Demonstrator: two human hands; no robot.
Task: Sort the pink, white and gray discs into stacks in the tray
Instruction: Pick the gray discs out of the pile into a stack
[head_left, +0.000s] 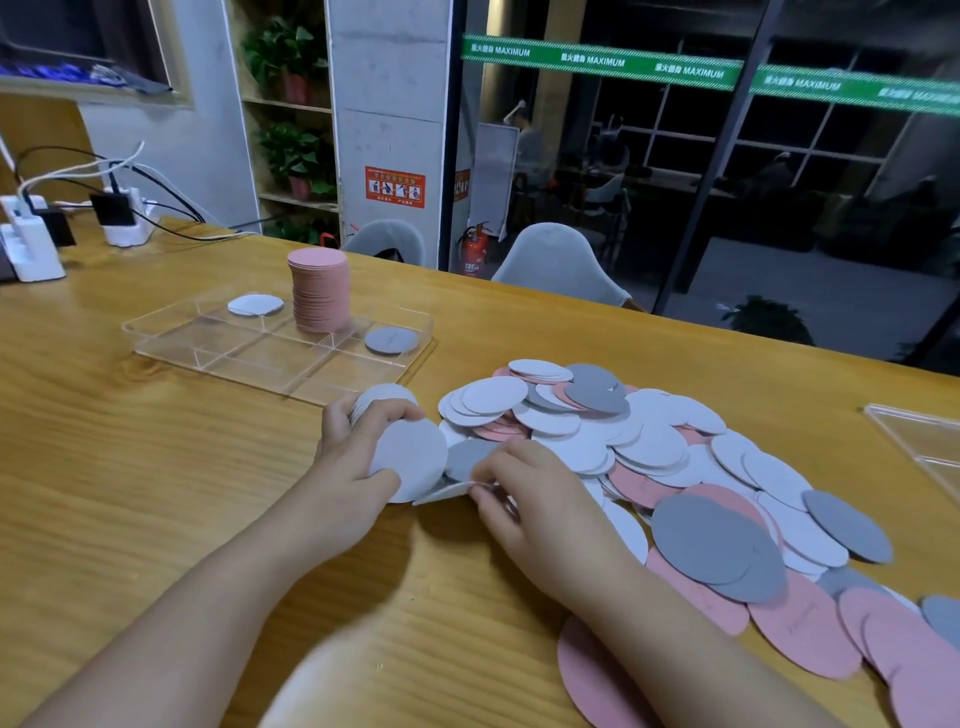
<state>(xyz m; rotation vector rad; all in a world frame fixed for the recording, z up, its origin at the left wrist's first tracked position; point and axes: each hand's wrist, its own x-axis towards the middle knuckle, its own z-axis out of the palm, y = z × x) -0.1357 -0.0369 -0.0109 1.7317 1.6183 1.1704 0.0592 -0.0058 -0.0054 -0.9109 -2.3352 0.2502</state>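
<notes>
Discs (649, 457) in pink, white and gray sprawl across the wooden table (130, 493) at right of centre, and the left hand (348, 457) grips a bundle of white discs (410, 457) at the pile's left edge. Right hand (524, 499) pinches one white disc (447, 492) by its rim beside it. Upper left, the clear tray (208, 358) holds a tall pink stack (318, 291), a few white discs, one gray.

Bare table (156, 467) lies open left of the disc pile (649, 467); the pink stack (318, 291) stands tall in the tray (208, 358)
</notes>
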